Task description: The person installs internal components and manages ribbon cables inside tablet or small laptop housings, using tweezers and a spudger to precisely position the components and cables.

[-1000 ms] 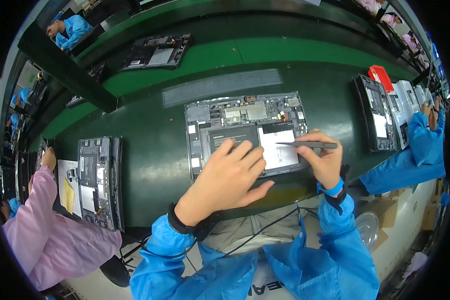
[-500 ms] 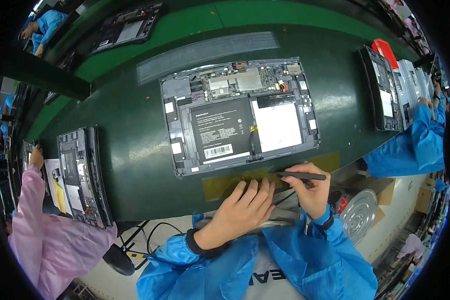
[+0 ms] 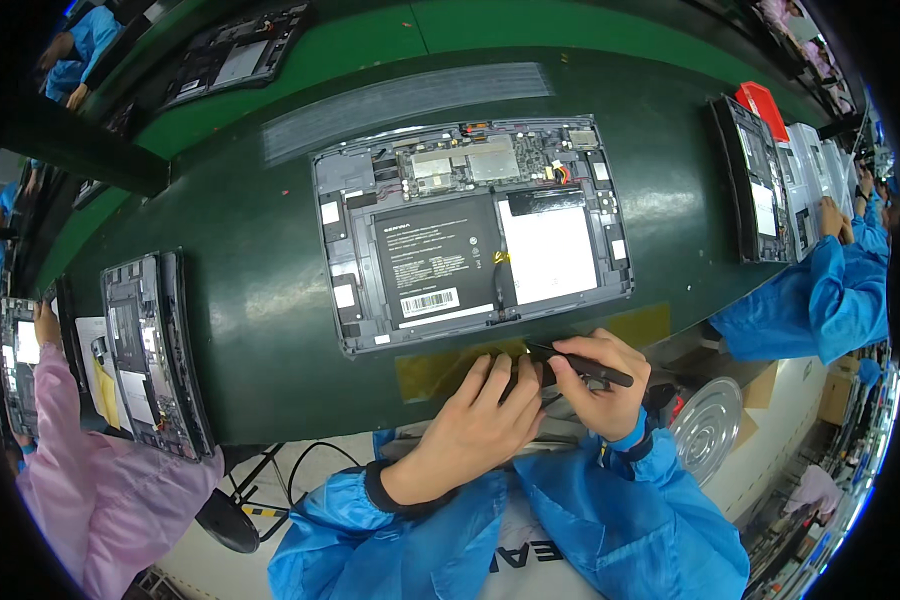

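Note:
My right hand [image 3: 615, 395] grips a pair of black tweezers [image 3: 604, 373], their tips pointing left at a strip of amber film [image 3: 432, 374] along the table's near edge. On that strip rest the fingertips of my left hand [image 3: 482, 428], the fingers stretched out and slightly bent. The tweezer tips are close to these fingers; anything small between the tips is too fine to make out. Just beyond both hands lies an opened tablet-like device [image 3: 366, 330]. It shows a black battery [image 3: 438, 255], a white panel [image 3: 552, 252] and a circuit board [image 3: 475, 165] along its far side.
Stacked opened devices stand at left [image 3: 130, 320] and right [image 3: 760, 185]. A clear ribbed strip [image 3: 400, 105] lies behind the middle device. A red bin [image 3: 762, 108] sits at far right. Co-workers in pink [image 3: 90, 480] and blue [image 3: 820, 300] flank me; a round clear-lidded container [image 3: 708, 425] is below right.
The tweezers have tilted, and their tips have moved left toward my left fingers. My left hand stays on the film. The whole view has shifted slightly. The pink-sleeved co-worker's hand has moved.

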`<state>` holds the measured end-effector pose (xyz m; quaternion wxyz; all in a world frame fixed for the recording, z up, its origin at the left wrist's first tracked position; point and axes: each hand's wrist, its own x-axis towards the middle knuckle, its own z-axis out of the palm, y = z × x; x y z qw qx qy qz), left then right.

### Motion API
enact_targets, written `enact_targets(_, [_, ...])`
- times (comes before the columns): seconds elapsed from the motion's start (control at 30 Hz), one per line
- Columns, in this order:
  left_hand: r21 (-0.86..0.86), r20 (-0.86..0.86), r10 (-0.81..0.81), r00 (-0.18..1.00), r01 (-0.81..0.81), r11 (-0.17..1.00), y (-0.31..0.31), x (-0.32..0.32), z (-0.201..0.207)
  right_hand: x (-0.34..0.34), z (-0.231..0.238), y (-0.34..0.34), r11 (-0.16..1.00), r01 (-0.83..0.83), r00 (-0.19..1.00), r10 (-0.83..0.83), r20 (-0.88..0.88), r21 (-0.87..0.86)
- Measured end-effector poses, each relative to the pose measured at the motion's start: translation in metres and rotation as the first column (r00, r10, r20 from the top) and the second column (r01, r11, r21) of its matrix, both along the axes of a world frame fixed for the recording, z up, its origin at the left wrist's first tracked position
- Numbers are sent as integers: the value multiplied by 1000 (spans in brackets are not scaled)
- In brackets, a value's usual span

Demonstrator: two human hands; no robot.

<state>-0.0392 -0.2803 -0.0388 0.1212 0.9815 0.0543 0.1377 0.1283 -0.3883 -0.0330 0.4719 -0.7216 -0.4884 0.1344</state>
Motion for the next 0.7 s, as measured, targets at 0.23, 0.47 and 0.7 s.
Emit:
enact_targets(0.23, [30, -39, 12, 999, -10, 999, 0, 7, 7, 18, 8, -24, 976, 185, 939, -142, -312, 113])
enact_targets(0.47, [-73, 111, 27, 993, -19, 997, 59, 27, 70, 149, 80, 42, 921, -167, 928, 268, -260, 353])
enact_targets(0.7, [12, 37, -1, 999, 0, 1000, 131, 113, 63, 222, 24, 159, 931, -279, 825, 358, -436, 236])
